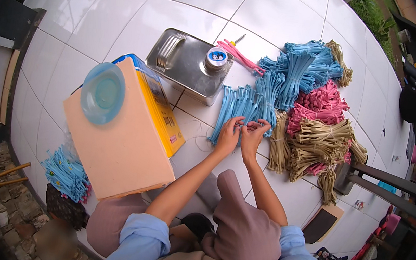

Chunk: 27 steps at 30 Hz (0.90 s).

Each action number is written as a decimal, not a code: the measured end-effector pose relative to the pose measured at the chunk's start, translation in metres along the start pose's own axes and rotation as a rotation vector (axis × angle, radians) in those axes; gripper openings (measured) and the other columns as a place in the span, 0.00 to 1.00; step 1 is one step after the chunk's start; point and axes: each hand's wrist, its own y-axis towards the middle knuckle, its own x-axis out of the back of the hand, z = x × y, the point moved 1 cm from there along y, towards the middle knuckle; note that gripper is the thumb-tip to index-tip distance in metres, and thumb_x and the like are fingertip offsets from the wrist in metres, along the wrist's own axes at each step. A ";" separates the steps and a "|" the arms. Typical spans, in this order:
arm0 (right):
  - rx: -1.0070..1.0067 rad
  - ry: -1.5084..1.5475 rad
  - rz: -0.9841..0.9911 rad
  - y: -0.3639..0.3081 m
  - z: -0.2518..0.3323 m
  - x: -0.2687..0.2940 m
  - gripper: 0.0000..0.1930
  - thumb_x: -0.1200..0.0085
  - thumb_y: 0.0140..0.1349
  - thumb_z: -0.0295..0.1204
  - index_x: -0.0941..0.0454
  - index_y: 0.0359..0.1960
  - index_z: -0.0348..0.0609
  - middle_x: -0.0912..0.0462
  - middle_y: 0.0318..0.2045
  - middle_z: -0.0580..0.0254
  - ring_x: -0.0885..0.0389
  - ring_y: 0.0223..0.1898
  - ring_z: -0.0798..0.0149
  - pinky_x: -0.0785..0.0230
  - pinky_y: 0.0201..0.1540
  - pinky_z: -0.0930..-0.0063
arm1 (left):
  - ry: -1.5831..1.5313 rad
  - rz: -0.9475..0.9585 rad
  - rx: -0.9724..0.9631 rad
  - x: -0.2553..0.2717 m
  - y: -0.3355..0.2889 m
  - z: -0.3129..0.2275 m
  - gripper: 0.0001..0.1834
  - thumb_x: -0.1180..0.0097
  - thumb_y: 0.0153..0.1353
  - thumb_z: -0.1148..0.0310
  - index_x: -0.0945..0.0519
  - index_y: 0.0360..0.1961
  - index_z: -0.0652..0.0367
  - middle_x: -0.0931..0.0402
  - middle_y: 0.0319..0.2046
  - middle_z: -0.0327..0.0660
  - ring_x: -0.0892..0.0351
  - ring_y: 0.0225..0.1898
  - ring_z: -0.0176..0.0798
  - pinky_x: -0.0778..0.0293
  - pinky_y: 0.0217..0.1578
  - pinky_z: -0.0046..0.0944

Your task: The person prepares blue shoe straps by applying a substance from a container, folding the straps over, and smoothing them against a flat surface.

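My left hand (229, 134) and my right hand (253, 135) are close together at the near edge of a row of thin light-blue strips with knobbed ends (238, 102). The fingertips of both hands are pinched, almost meeting. What lies between them is too small to make out. A fine pale thread (201, 142) curls over the floor beside my left hand. Just beyond my right hand lies a tied blue bundle (270, 90). A beige bundle (279, 143) rests to its right.
Blue bundles (297, 71), pink bundles (321, 103) and beige bundles (323, 135) are heaped at right on the tiled floor (190, 17). A metal can (190, 58) stands ahead. On the left, a box (119, 145) carries a translucent blue dish (103, 93). More blue strips (65, 173) lie behind it.
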 end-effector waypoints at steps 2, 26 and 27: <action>0.048 0.206 0.016 -0.006 0.014 0.013 0.26 0.48 0.51 0.14 0.48 0.48 0.42 0.30 0.35 0.57 0.27 0.37 0.70 0.31 0.42 0.78 | -0.063 -0.012 0.007 0.002 0.001 -0.025 0.16 0.55 0.59 0.78 0.28 0.49 0.58 0.27 0.37 0.42 0.27 0.37 0.39 0.30 0.41 0.37; 0.052 0.724 0.100 -0.010 0.048 0.015 0.31 0.55 0.65 0.26 0.61 0.64 0.53 0.31 0.37 0.58 0.29 0.28 0.72 0.36 0.31 0.77 | 0.203 -0.166 0.310 0.004 -0.016 0.006 0.27 0.48 0.59 0.50 0.31 0.48 0.62 0.30 0.43 0.53 0.33 0.47 0.53 0.39 0.51 0.48; 0.054 0.715 0.092 -0.007 0.042 0.020 0.31 0.55 0.65 0.26 0.61 0.64 0.53 0.31 0.37 0.58 0.29 0.28 0.72 0.36 0.31 0.77 | 0.151 0.026 0.434 -0.002 -0.013 0.003 0.30 0.49 0.59 0.46 0.32 0.49 0.63 0.30 0.44 0.55 0.33 0.49 0.55 0.39 0.52 0.48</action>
